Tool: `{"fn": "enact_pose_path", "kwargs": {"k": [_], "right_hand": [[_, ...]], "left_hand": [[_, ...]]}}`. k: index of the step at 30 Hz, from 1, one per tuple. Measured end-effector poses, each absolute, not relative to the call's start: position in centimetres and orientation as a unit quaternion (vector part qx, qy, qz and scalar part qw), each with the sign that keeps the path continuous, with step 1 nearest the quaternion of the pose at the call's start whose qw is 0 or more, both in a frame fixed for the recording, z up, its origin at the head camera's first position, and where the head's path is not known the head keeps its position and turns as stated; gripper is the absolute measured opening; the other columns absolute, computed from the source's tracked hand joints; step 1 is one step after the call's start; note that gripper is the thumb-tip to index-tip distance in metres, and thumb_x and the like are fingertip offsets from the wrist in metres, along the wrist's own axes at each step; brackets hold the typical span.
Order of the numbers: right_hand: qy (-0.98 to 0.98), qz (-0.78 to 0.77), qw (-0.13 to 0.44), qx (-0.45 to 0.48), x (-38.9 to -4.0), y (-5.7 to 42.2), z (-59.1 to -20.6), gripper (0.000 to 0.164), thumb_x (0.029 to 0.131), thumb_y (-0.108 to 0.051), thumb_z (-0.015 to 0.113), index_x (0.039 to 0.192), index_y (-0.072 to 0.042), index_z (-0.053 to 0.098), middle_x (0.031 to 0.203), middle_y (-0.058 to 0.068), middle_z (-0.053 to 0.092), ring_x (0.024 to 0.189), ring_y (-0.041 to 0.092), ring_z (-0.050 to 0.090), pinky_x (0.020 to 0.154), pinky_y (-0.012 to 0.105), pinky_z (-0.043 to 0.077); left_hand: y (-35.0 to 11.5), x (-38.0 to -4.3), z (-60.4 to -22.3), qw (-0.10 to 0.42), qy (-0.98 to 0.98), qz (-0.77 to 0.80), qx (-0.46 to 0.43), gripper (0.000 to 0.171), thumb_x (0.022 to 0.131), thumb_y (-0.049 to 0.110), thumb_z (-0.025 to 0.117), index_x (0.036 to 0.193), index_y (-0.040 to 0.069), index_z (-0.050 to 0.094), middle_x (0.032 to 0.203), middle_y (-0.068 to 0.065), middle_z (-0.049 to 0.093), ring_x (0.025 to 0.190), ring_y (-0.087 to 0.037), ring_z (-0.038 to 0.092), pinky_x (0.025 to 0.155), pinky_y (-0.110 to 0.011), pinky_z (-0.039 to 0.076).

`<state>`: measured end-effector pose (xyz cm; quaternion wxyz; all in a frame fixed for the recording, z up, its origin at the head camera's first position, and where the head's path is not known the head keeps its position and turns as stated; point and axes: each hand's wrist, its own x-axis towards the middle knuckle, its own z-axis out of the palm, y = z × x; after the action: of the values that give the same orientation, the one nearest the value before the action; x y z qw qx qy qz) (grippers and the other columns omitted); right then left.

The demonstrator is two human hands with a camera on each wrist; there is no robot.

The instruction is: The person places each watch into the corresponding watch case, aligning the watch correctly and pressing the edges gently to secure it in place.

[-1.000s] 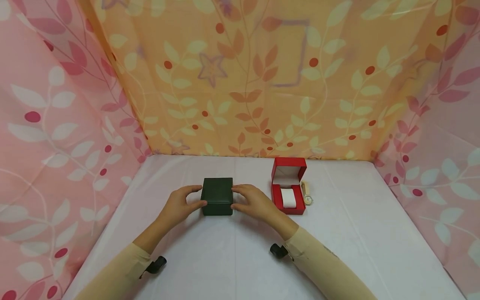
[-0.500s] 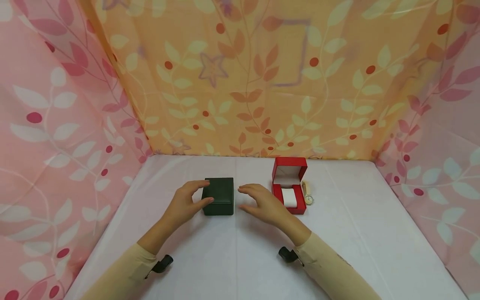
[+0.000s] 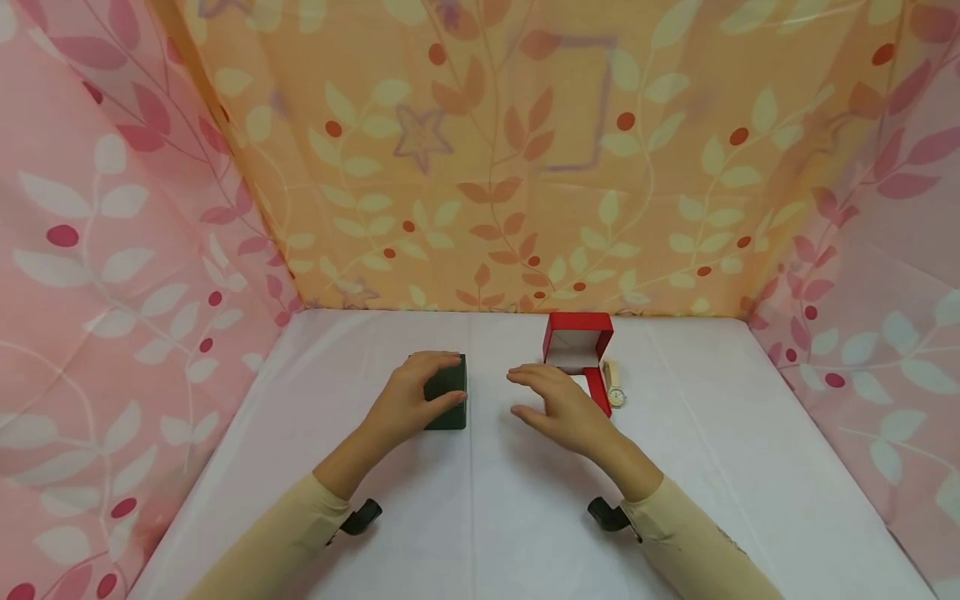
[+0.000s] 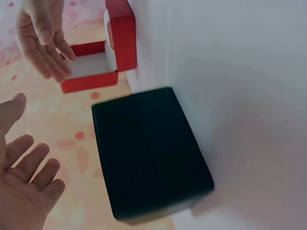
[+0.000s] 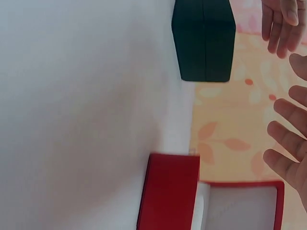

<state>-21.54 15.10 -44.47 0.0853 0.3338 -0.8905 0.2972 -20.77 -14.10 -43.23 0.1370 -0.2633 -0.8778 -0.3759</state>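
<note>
A closed dark green box sits on the white-covered table. Over its left part hovers my left hand, fingers loosely bent and holding nothing; the left wrist view shows a gap between those fingers and the box. My right hand hangs in front of a red watch box, empty, with thumb and fingers spread apart. The red box stands with its lid up, its pale lining visible, and the hand hides much of its base in the head view. A watch with a cream strap lies against its right side.
White cloth covers the table. An orange patterned curtain closes off the back, and pink patterned curtains line both sides. A small black camera is strapped under each sleeve cuff.
Both hands have let go of the green box's sides and moved right. My left hand has come over the box, and my right one in front of the red box. The boxes stay put.
</note>
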Motion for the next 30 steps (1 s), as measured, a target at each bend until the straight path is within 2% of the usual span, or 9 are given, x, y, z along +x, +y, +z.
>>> {"fn": "enact_pose_path", "kwargs": {"k": [10, 17, 22, 30], "right_hand": [[-0.882, 0.320, 0.124, 0.323, -20.8, 18.3, -43.8, 0.049, 0.090, -0.022, 0.081, 0.136, -0.014, 0.066, 0.137, 0.002, 0.064, 0.131, 0.023, 0.056, 0.108, 0.048, 0.049], [-0.880, 0.329, 0.145, 0.312, -20.6, 20.4, -43.8, 0.047, 0.090, -0.017, 0.080, 0.135, -0.012, 0.066, 0.135, 0.003, 0.065, 0.129, 0.023, 0.056, 0.105, 0.050, 0.050], [-0.878, 0.328, 0.164, 0.308, -20.7, 21.6, -44.0, 0.048, 0.089, -0.013, 0.081, 0.134, -0.012, 0.066, 0.133, 0.004, 0.066, 0.128, 0.024, 0.056, 0.104, 0.051, 0.049], [-0.880, 0.318, 0.201, 0.289, -21.2, 23.9, -44.0, 0.047, 0.087, -0.010, 0.082, 0.131, -0.011, 0.067, 0.132, 0.003, 0.066, 0.127, 0.023, 0.057, 0.104, 0.046, 0.049]], "left_hand": [[-10.6, -21.2, -42.7, 0.104, -0.888, -0.353, -0.275, 0.059, 0.087, 0.035, 0.083, 0.137, 0.009, 0.064, 0.142, 0.000, 0.062, 0.136, -0.020, 0.053, 0.112, -0.043, 0.045], [-8.2, -21.7, -42.8, 0.072, -0.894, -0.351, -0.268, 0.059, 0.088, 0.039, 0.081, 0.139, 0.015, 0.063, 0.142, 0.002, 0.060, 0.135, -0.019, 0.052, 0.108, -0.043, 0.049], [-6.5, -21.9, -42.9, 0.052, -0.894, -0.349, -0.276, 0.060, 0.089, 0.039, 0.080, 0.140, 0.014, 0.062, 0.142, 0.000, 0.061, 0.135, -0.019, 0.052, 0.108, -0.043, 0.049], [-4.0, -22.8, -43.3, 0.029, -0.900, -0.343, -0.267, 0.060, 0.089, 0.040, 0.080, 0.142, 0.018, 0.061, 0.143, 0.002, 0.060, 0.136, -0.019, 0.050, 0.107, -0.042, 0.050]]}}
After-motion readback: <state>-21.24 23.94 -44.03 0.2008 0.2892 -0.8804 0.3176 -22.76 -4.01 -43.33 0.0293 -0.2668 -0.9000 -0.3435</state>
